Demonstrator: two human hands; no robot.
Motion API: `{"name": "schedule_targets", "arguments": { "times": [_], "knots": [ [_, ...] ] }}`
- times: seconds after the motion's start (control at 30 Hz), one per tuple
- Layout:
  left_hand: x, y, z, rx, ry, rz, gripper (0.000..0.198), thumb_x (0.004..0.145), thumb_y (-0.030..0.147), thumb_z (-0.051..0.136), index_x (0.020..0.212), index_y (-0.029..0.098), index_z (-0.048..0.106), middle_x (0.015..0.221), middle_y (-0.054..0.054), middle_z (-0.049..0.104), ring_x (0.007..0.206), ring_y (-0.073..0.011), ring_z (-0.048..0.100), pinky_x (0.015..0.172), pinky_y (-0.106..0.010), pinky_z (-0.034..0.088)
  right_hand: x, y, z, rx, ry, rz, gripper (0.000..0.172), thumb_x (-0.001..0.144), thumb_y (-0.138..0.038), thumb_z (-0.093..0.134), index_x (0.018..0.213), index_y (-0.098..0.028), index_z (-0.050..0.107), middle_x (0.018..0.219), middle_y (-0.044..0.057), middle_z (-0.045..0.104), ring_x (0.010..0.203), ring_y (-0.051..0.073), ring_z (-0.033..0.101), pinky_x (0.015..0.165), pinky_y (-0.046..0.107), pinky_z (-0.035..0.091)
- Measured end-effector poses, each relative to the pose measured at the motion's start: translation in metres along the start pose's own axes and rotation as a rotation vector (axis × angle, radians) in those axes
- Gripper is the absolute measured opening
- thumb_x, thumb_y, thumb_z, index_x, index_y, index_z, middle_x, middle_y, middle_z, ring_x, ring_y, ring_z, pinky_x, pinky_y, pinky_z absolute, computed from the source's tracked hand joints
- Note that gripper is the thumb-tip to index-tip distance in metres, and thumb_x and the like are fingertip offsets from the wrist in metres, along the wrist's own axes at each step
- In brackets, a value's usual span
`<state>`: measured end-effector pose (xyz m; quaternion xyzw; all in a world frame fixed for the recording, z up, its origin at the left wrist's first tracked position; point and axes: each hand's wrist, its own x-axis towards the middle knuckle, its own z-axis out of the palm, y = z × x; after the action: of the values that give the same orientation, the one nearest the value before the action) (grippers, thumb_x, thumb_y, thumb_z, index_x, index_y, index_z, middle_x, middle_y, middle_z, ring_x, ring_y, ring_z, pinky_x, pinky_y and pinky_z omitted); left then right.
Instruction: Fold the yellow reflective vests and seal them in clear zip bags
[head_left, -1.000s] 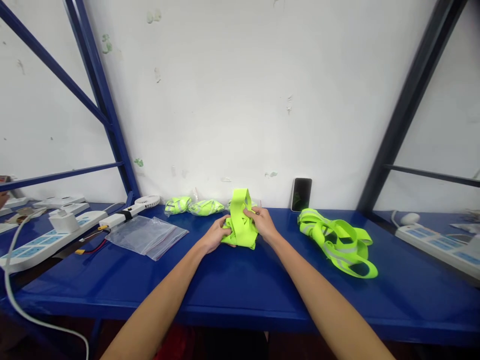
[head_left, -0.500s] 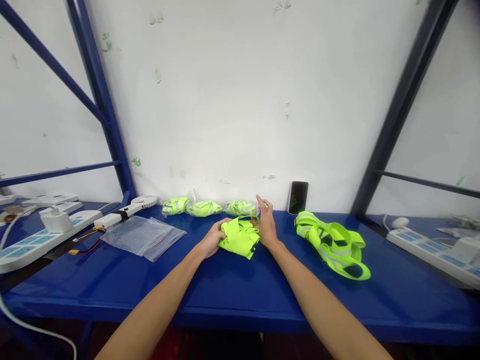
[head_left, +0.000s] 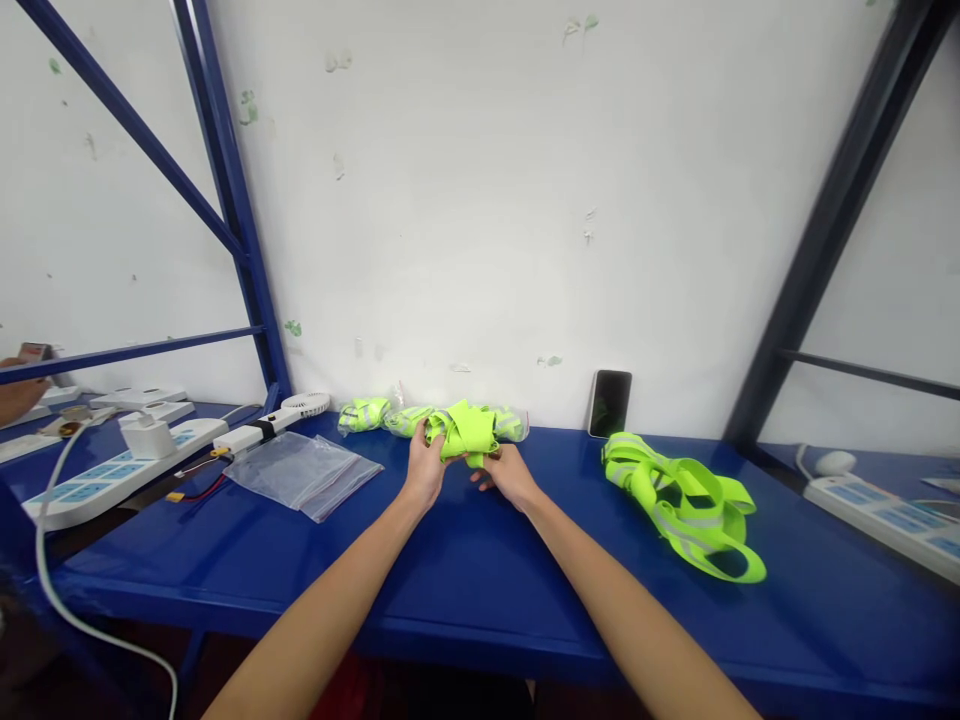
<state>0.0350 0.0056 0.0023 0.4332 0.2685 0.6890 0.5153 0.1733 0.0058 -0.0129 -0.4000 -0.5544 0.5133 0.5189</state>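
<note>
A folded bundle of fluorescent yellow-green reflective straps (head_left: 466, 430) is held up off the blue table in front of me. My left hand (head_left: 425, 468) is closed round its left side, thumb on the near face. My right hand (head_left: 511, 474) pinches the bundle's lower right edge, its other fingers curled underneath and partly hidden. Behind the bundle, along the wall, lie similar reflective straps packed in clear bags (head_left: 365, 414), partly covered by it. To the right, a loose tangle of reflective straps (head_left: 686, 505) rests on the table.
Clear zip bags (head_left: 304, 472) lie at left beside a white handheld fan (head_left: 304, 403) and a power strip (head_left: 112, 480) with a charger. A phone (head_left: 609, 403) leans on the wall. Another power strip (head_left: 885, 520) is at right. Another person's hand (head_left: 19, 392) shows at far left.
Both hands have raised and turned the bundle toward the wall. My right hand has gone from spread fingers beside it to gripping its lower edge. Another person's hand has appeared at far left.
</note>
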Motion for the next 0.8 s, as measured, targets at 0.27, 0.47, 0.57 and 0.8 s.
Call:
{"name": "schedule_targets", "arguments": {
  "times": [0.27, 0.47, 0.57, 0.8],
  "knots": [
    [0.010, -0.015, -0.011, 0.501, 0.222, 0.432, 0.040, 0.076, 0.020, 0.060, 0.114, 0.021, 0.046, 0.106, -0.005, 0.053, 0.101, -0.0192, 0.054, 0.091, -0.028, 0.043, -0.009, -0.004, 0.032, 0.364, 0.121, 0.252, 0.022, 0.069, -0.012, 0.054, 0.086, -0.021, 0.044, 0.057, -0.004, 0.060, 0.039, 0.010, 0.052, 0.040, 0.022, 0.048],
    [0.014, -0.018, -0.015, 0.514, 0.209, 0.447, 0.040, 0.076, 0.020, 0.061, 0.113, 0.021, 0.047, 0.106, -0.004, 0.054, 0.101, -0.0194, 0.053, 0.092, -0.028, 0.042, -0.011, -0.010, 0.029, 0.363, 0.147, 0.232, 0.022, 0.069, -0.010, 0.045, 0.085, -0.023, 0.039, 0.056, -0.004, 0.062, 0.038, 0.014, 0.058, 0.041, 0.026, 0.051],
    [0.016, -0.024, -0.016, 0.473, 0.229, 0.381, 0.042, 0.078, 0.021, 0.058, 0.117, 0.021, 0.045, 0.108, -0.005, 0.054, 0.100, -0.0176, 0.054, 0.089, -0.028, 0.045, -0.012, -0.010, 0.022, 0.326, 0.047, 0.250, 0.023, 0.067, -0.008, 0.042, 0.087, -0.018, 0.049, 0.062, 0.002, 0.066, 0.046, 0.016, 0.064, 0.051, 0.029, 0.055],
    [0.021, -0.028, -0.025, 0.196, 0.227, 0.109, 0.047, 0.081, 0.025, 0.054, 0.126, 0.025, 0.040, 0.108, -0.005, 0.059, 0.078, -0.0141, 0.063, 0.067, -0.027, 0.054, -0.020, -0.011, 0.012, -0.016, -0.270, 0.152, 0.019, 0.079, -0.031, 0.042, 0.076, -0.016, 0.054, 0.066, 0.003, 0.065, 0.043, 0.013, 0.058, 0.043, 0.025, 0.048]
  ]
}}
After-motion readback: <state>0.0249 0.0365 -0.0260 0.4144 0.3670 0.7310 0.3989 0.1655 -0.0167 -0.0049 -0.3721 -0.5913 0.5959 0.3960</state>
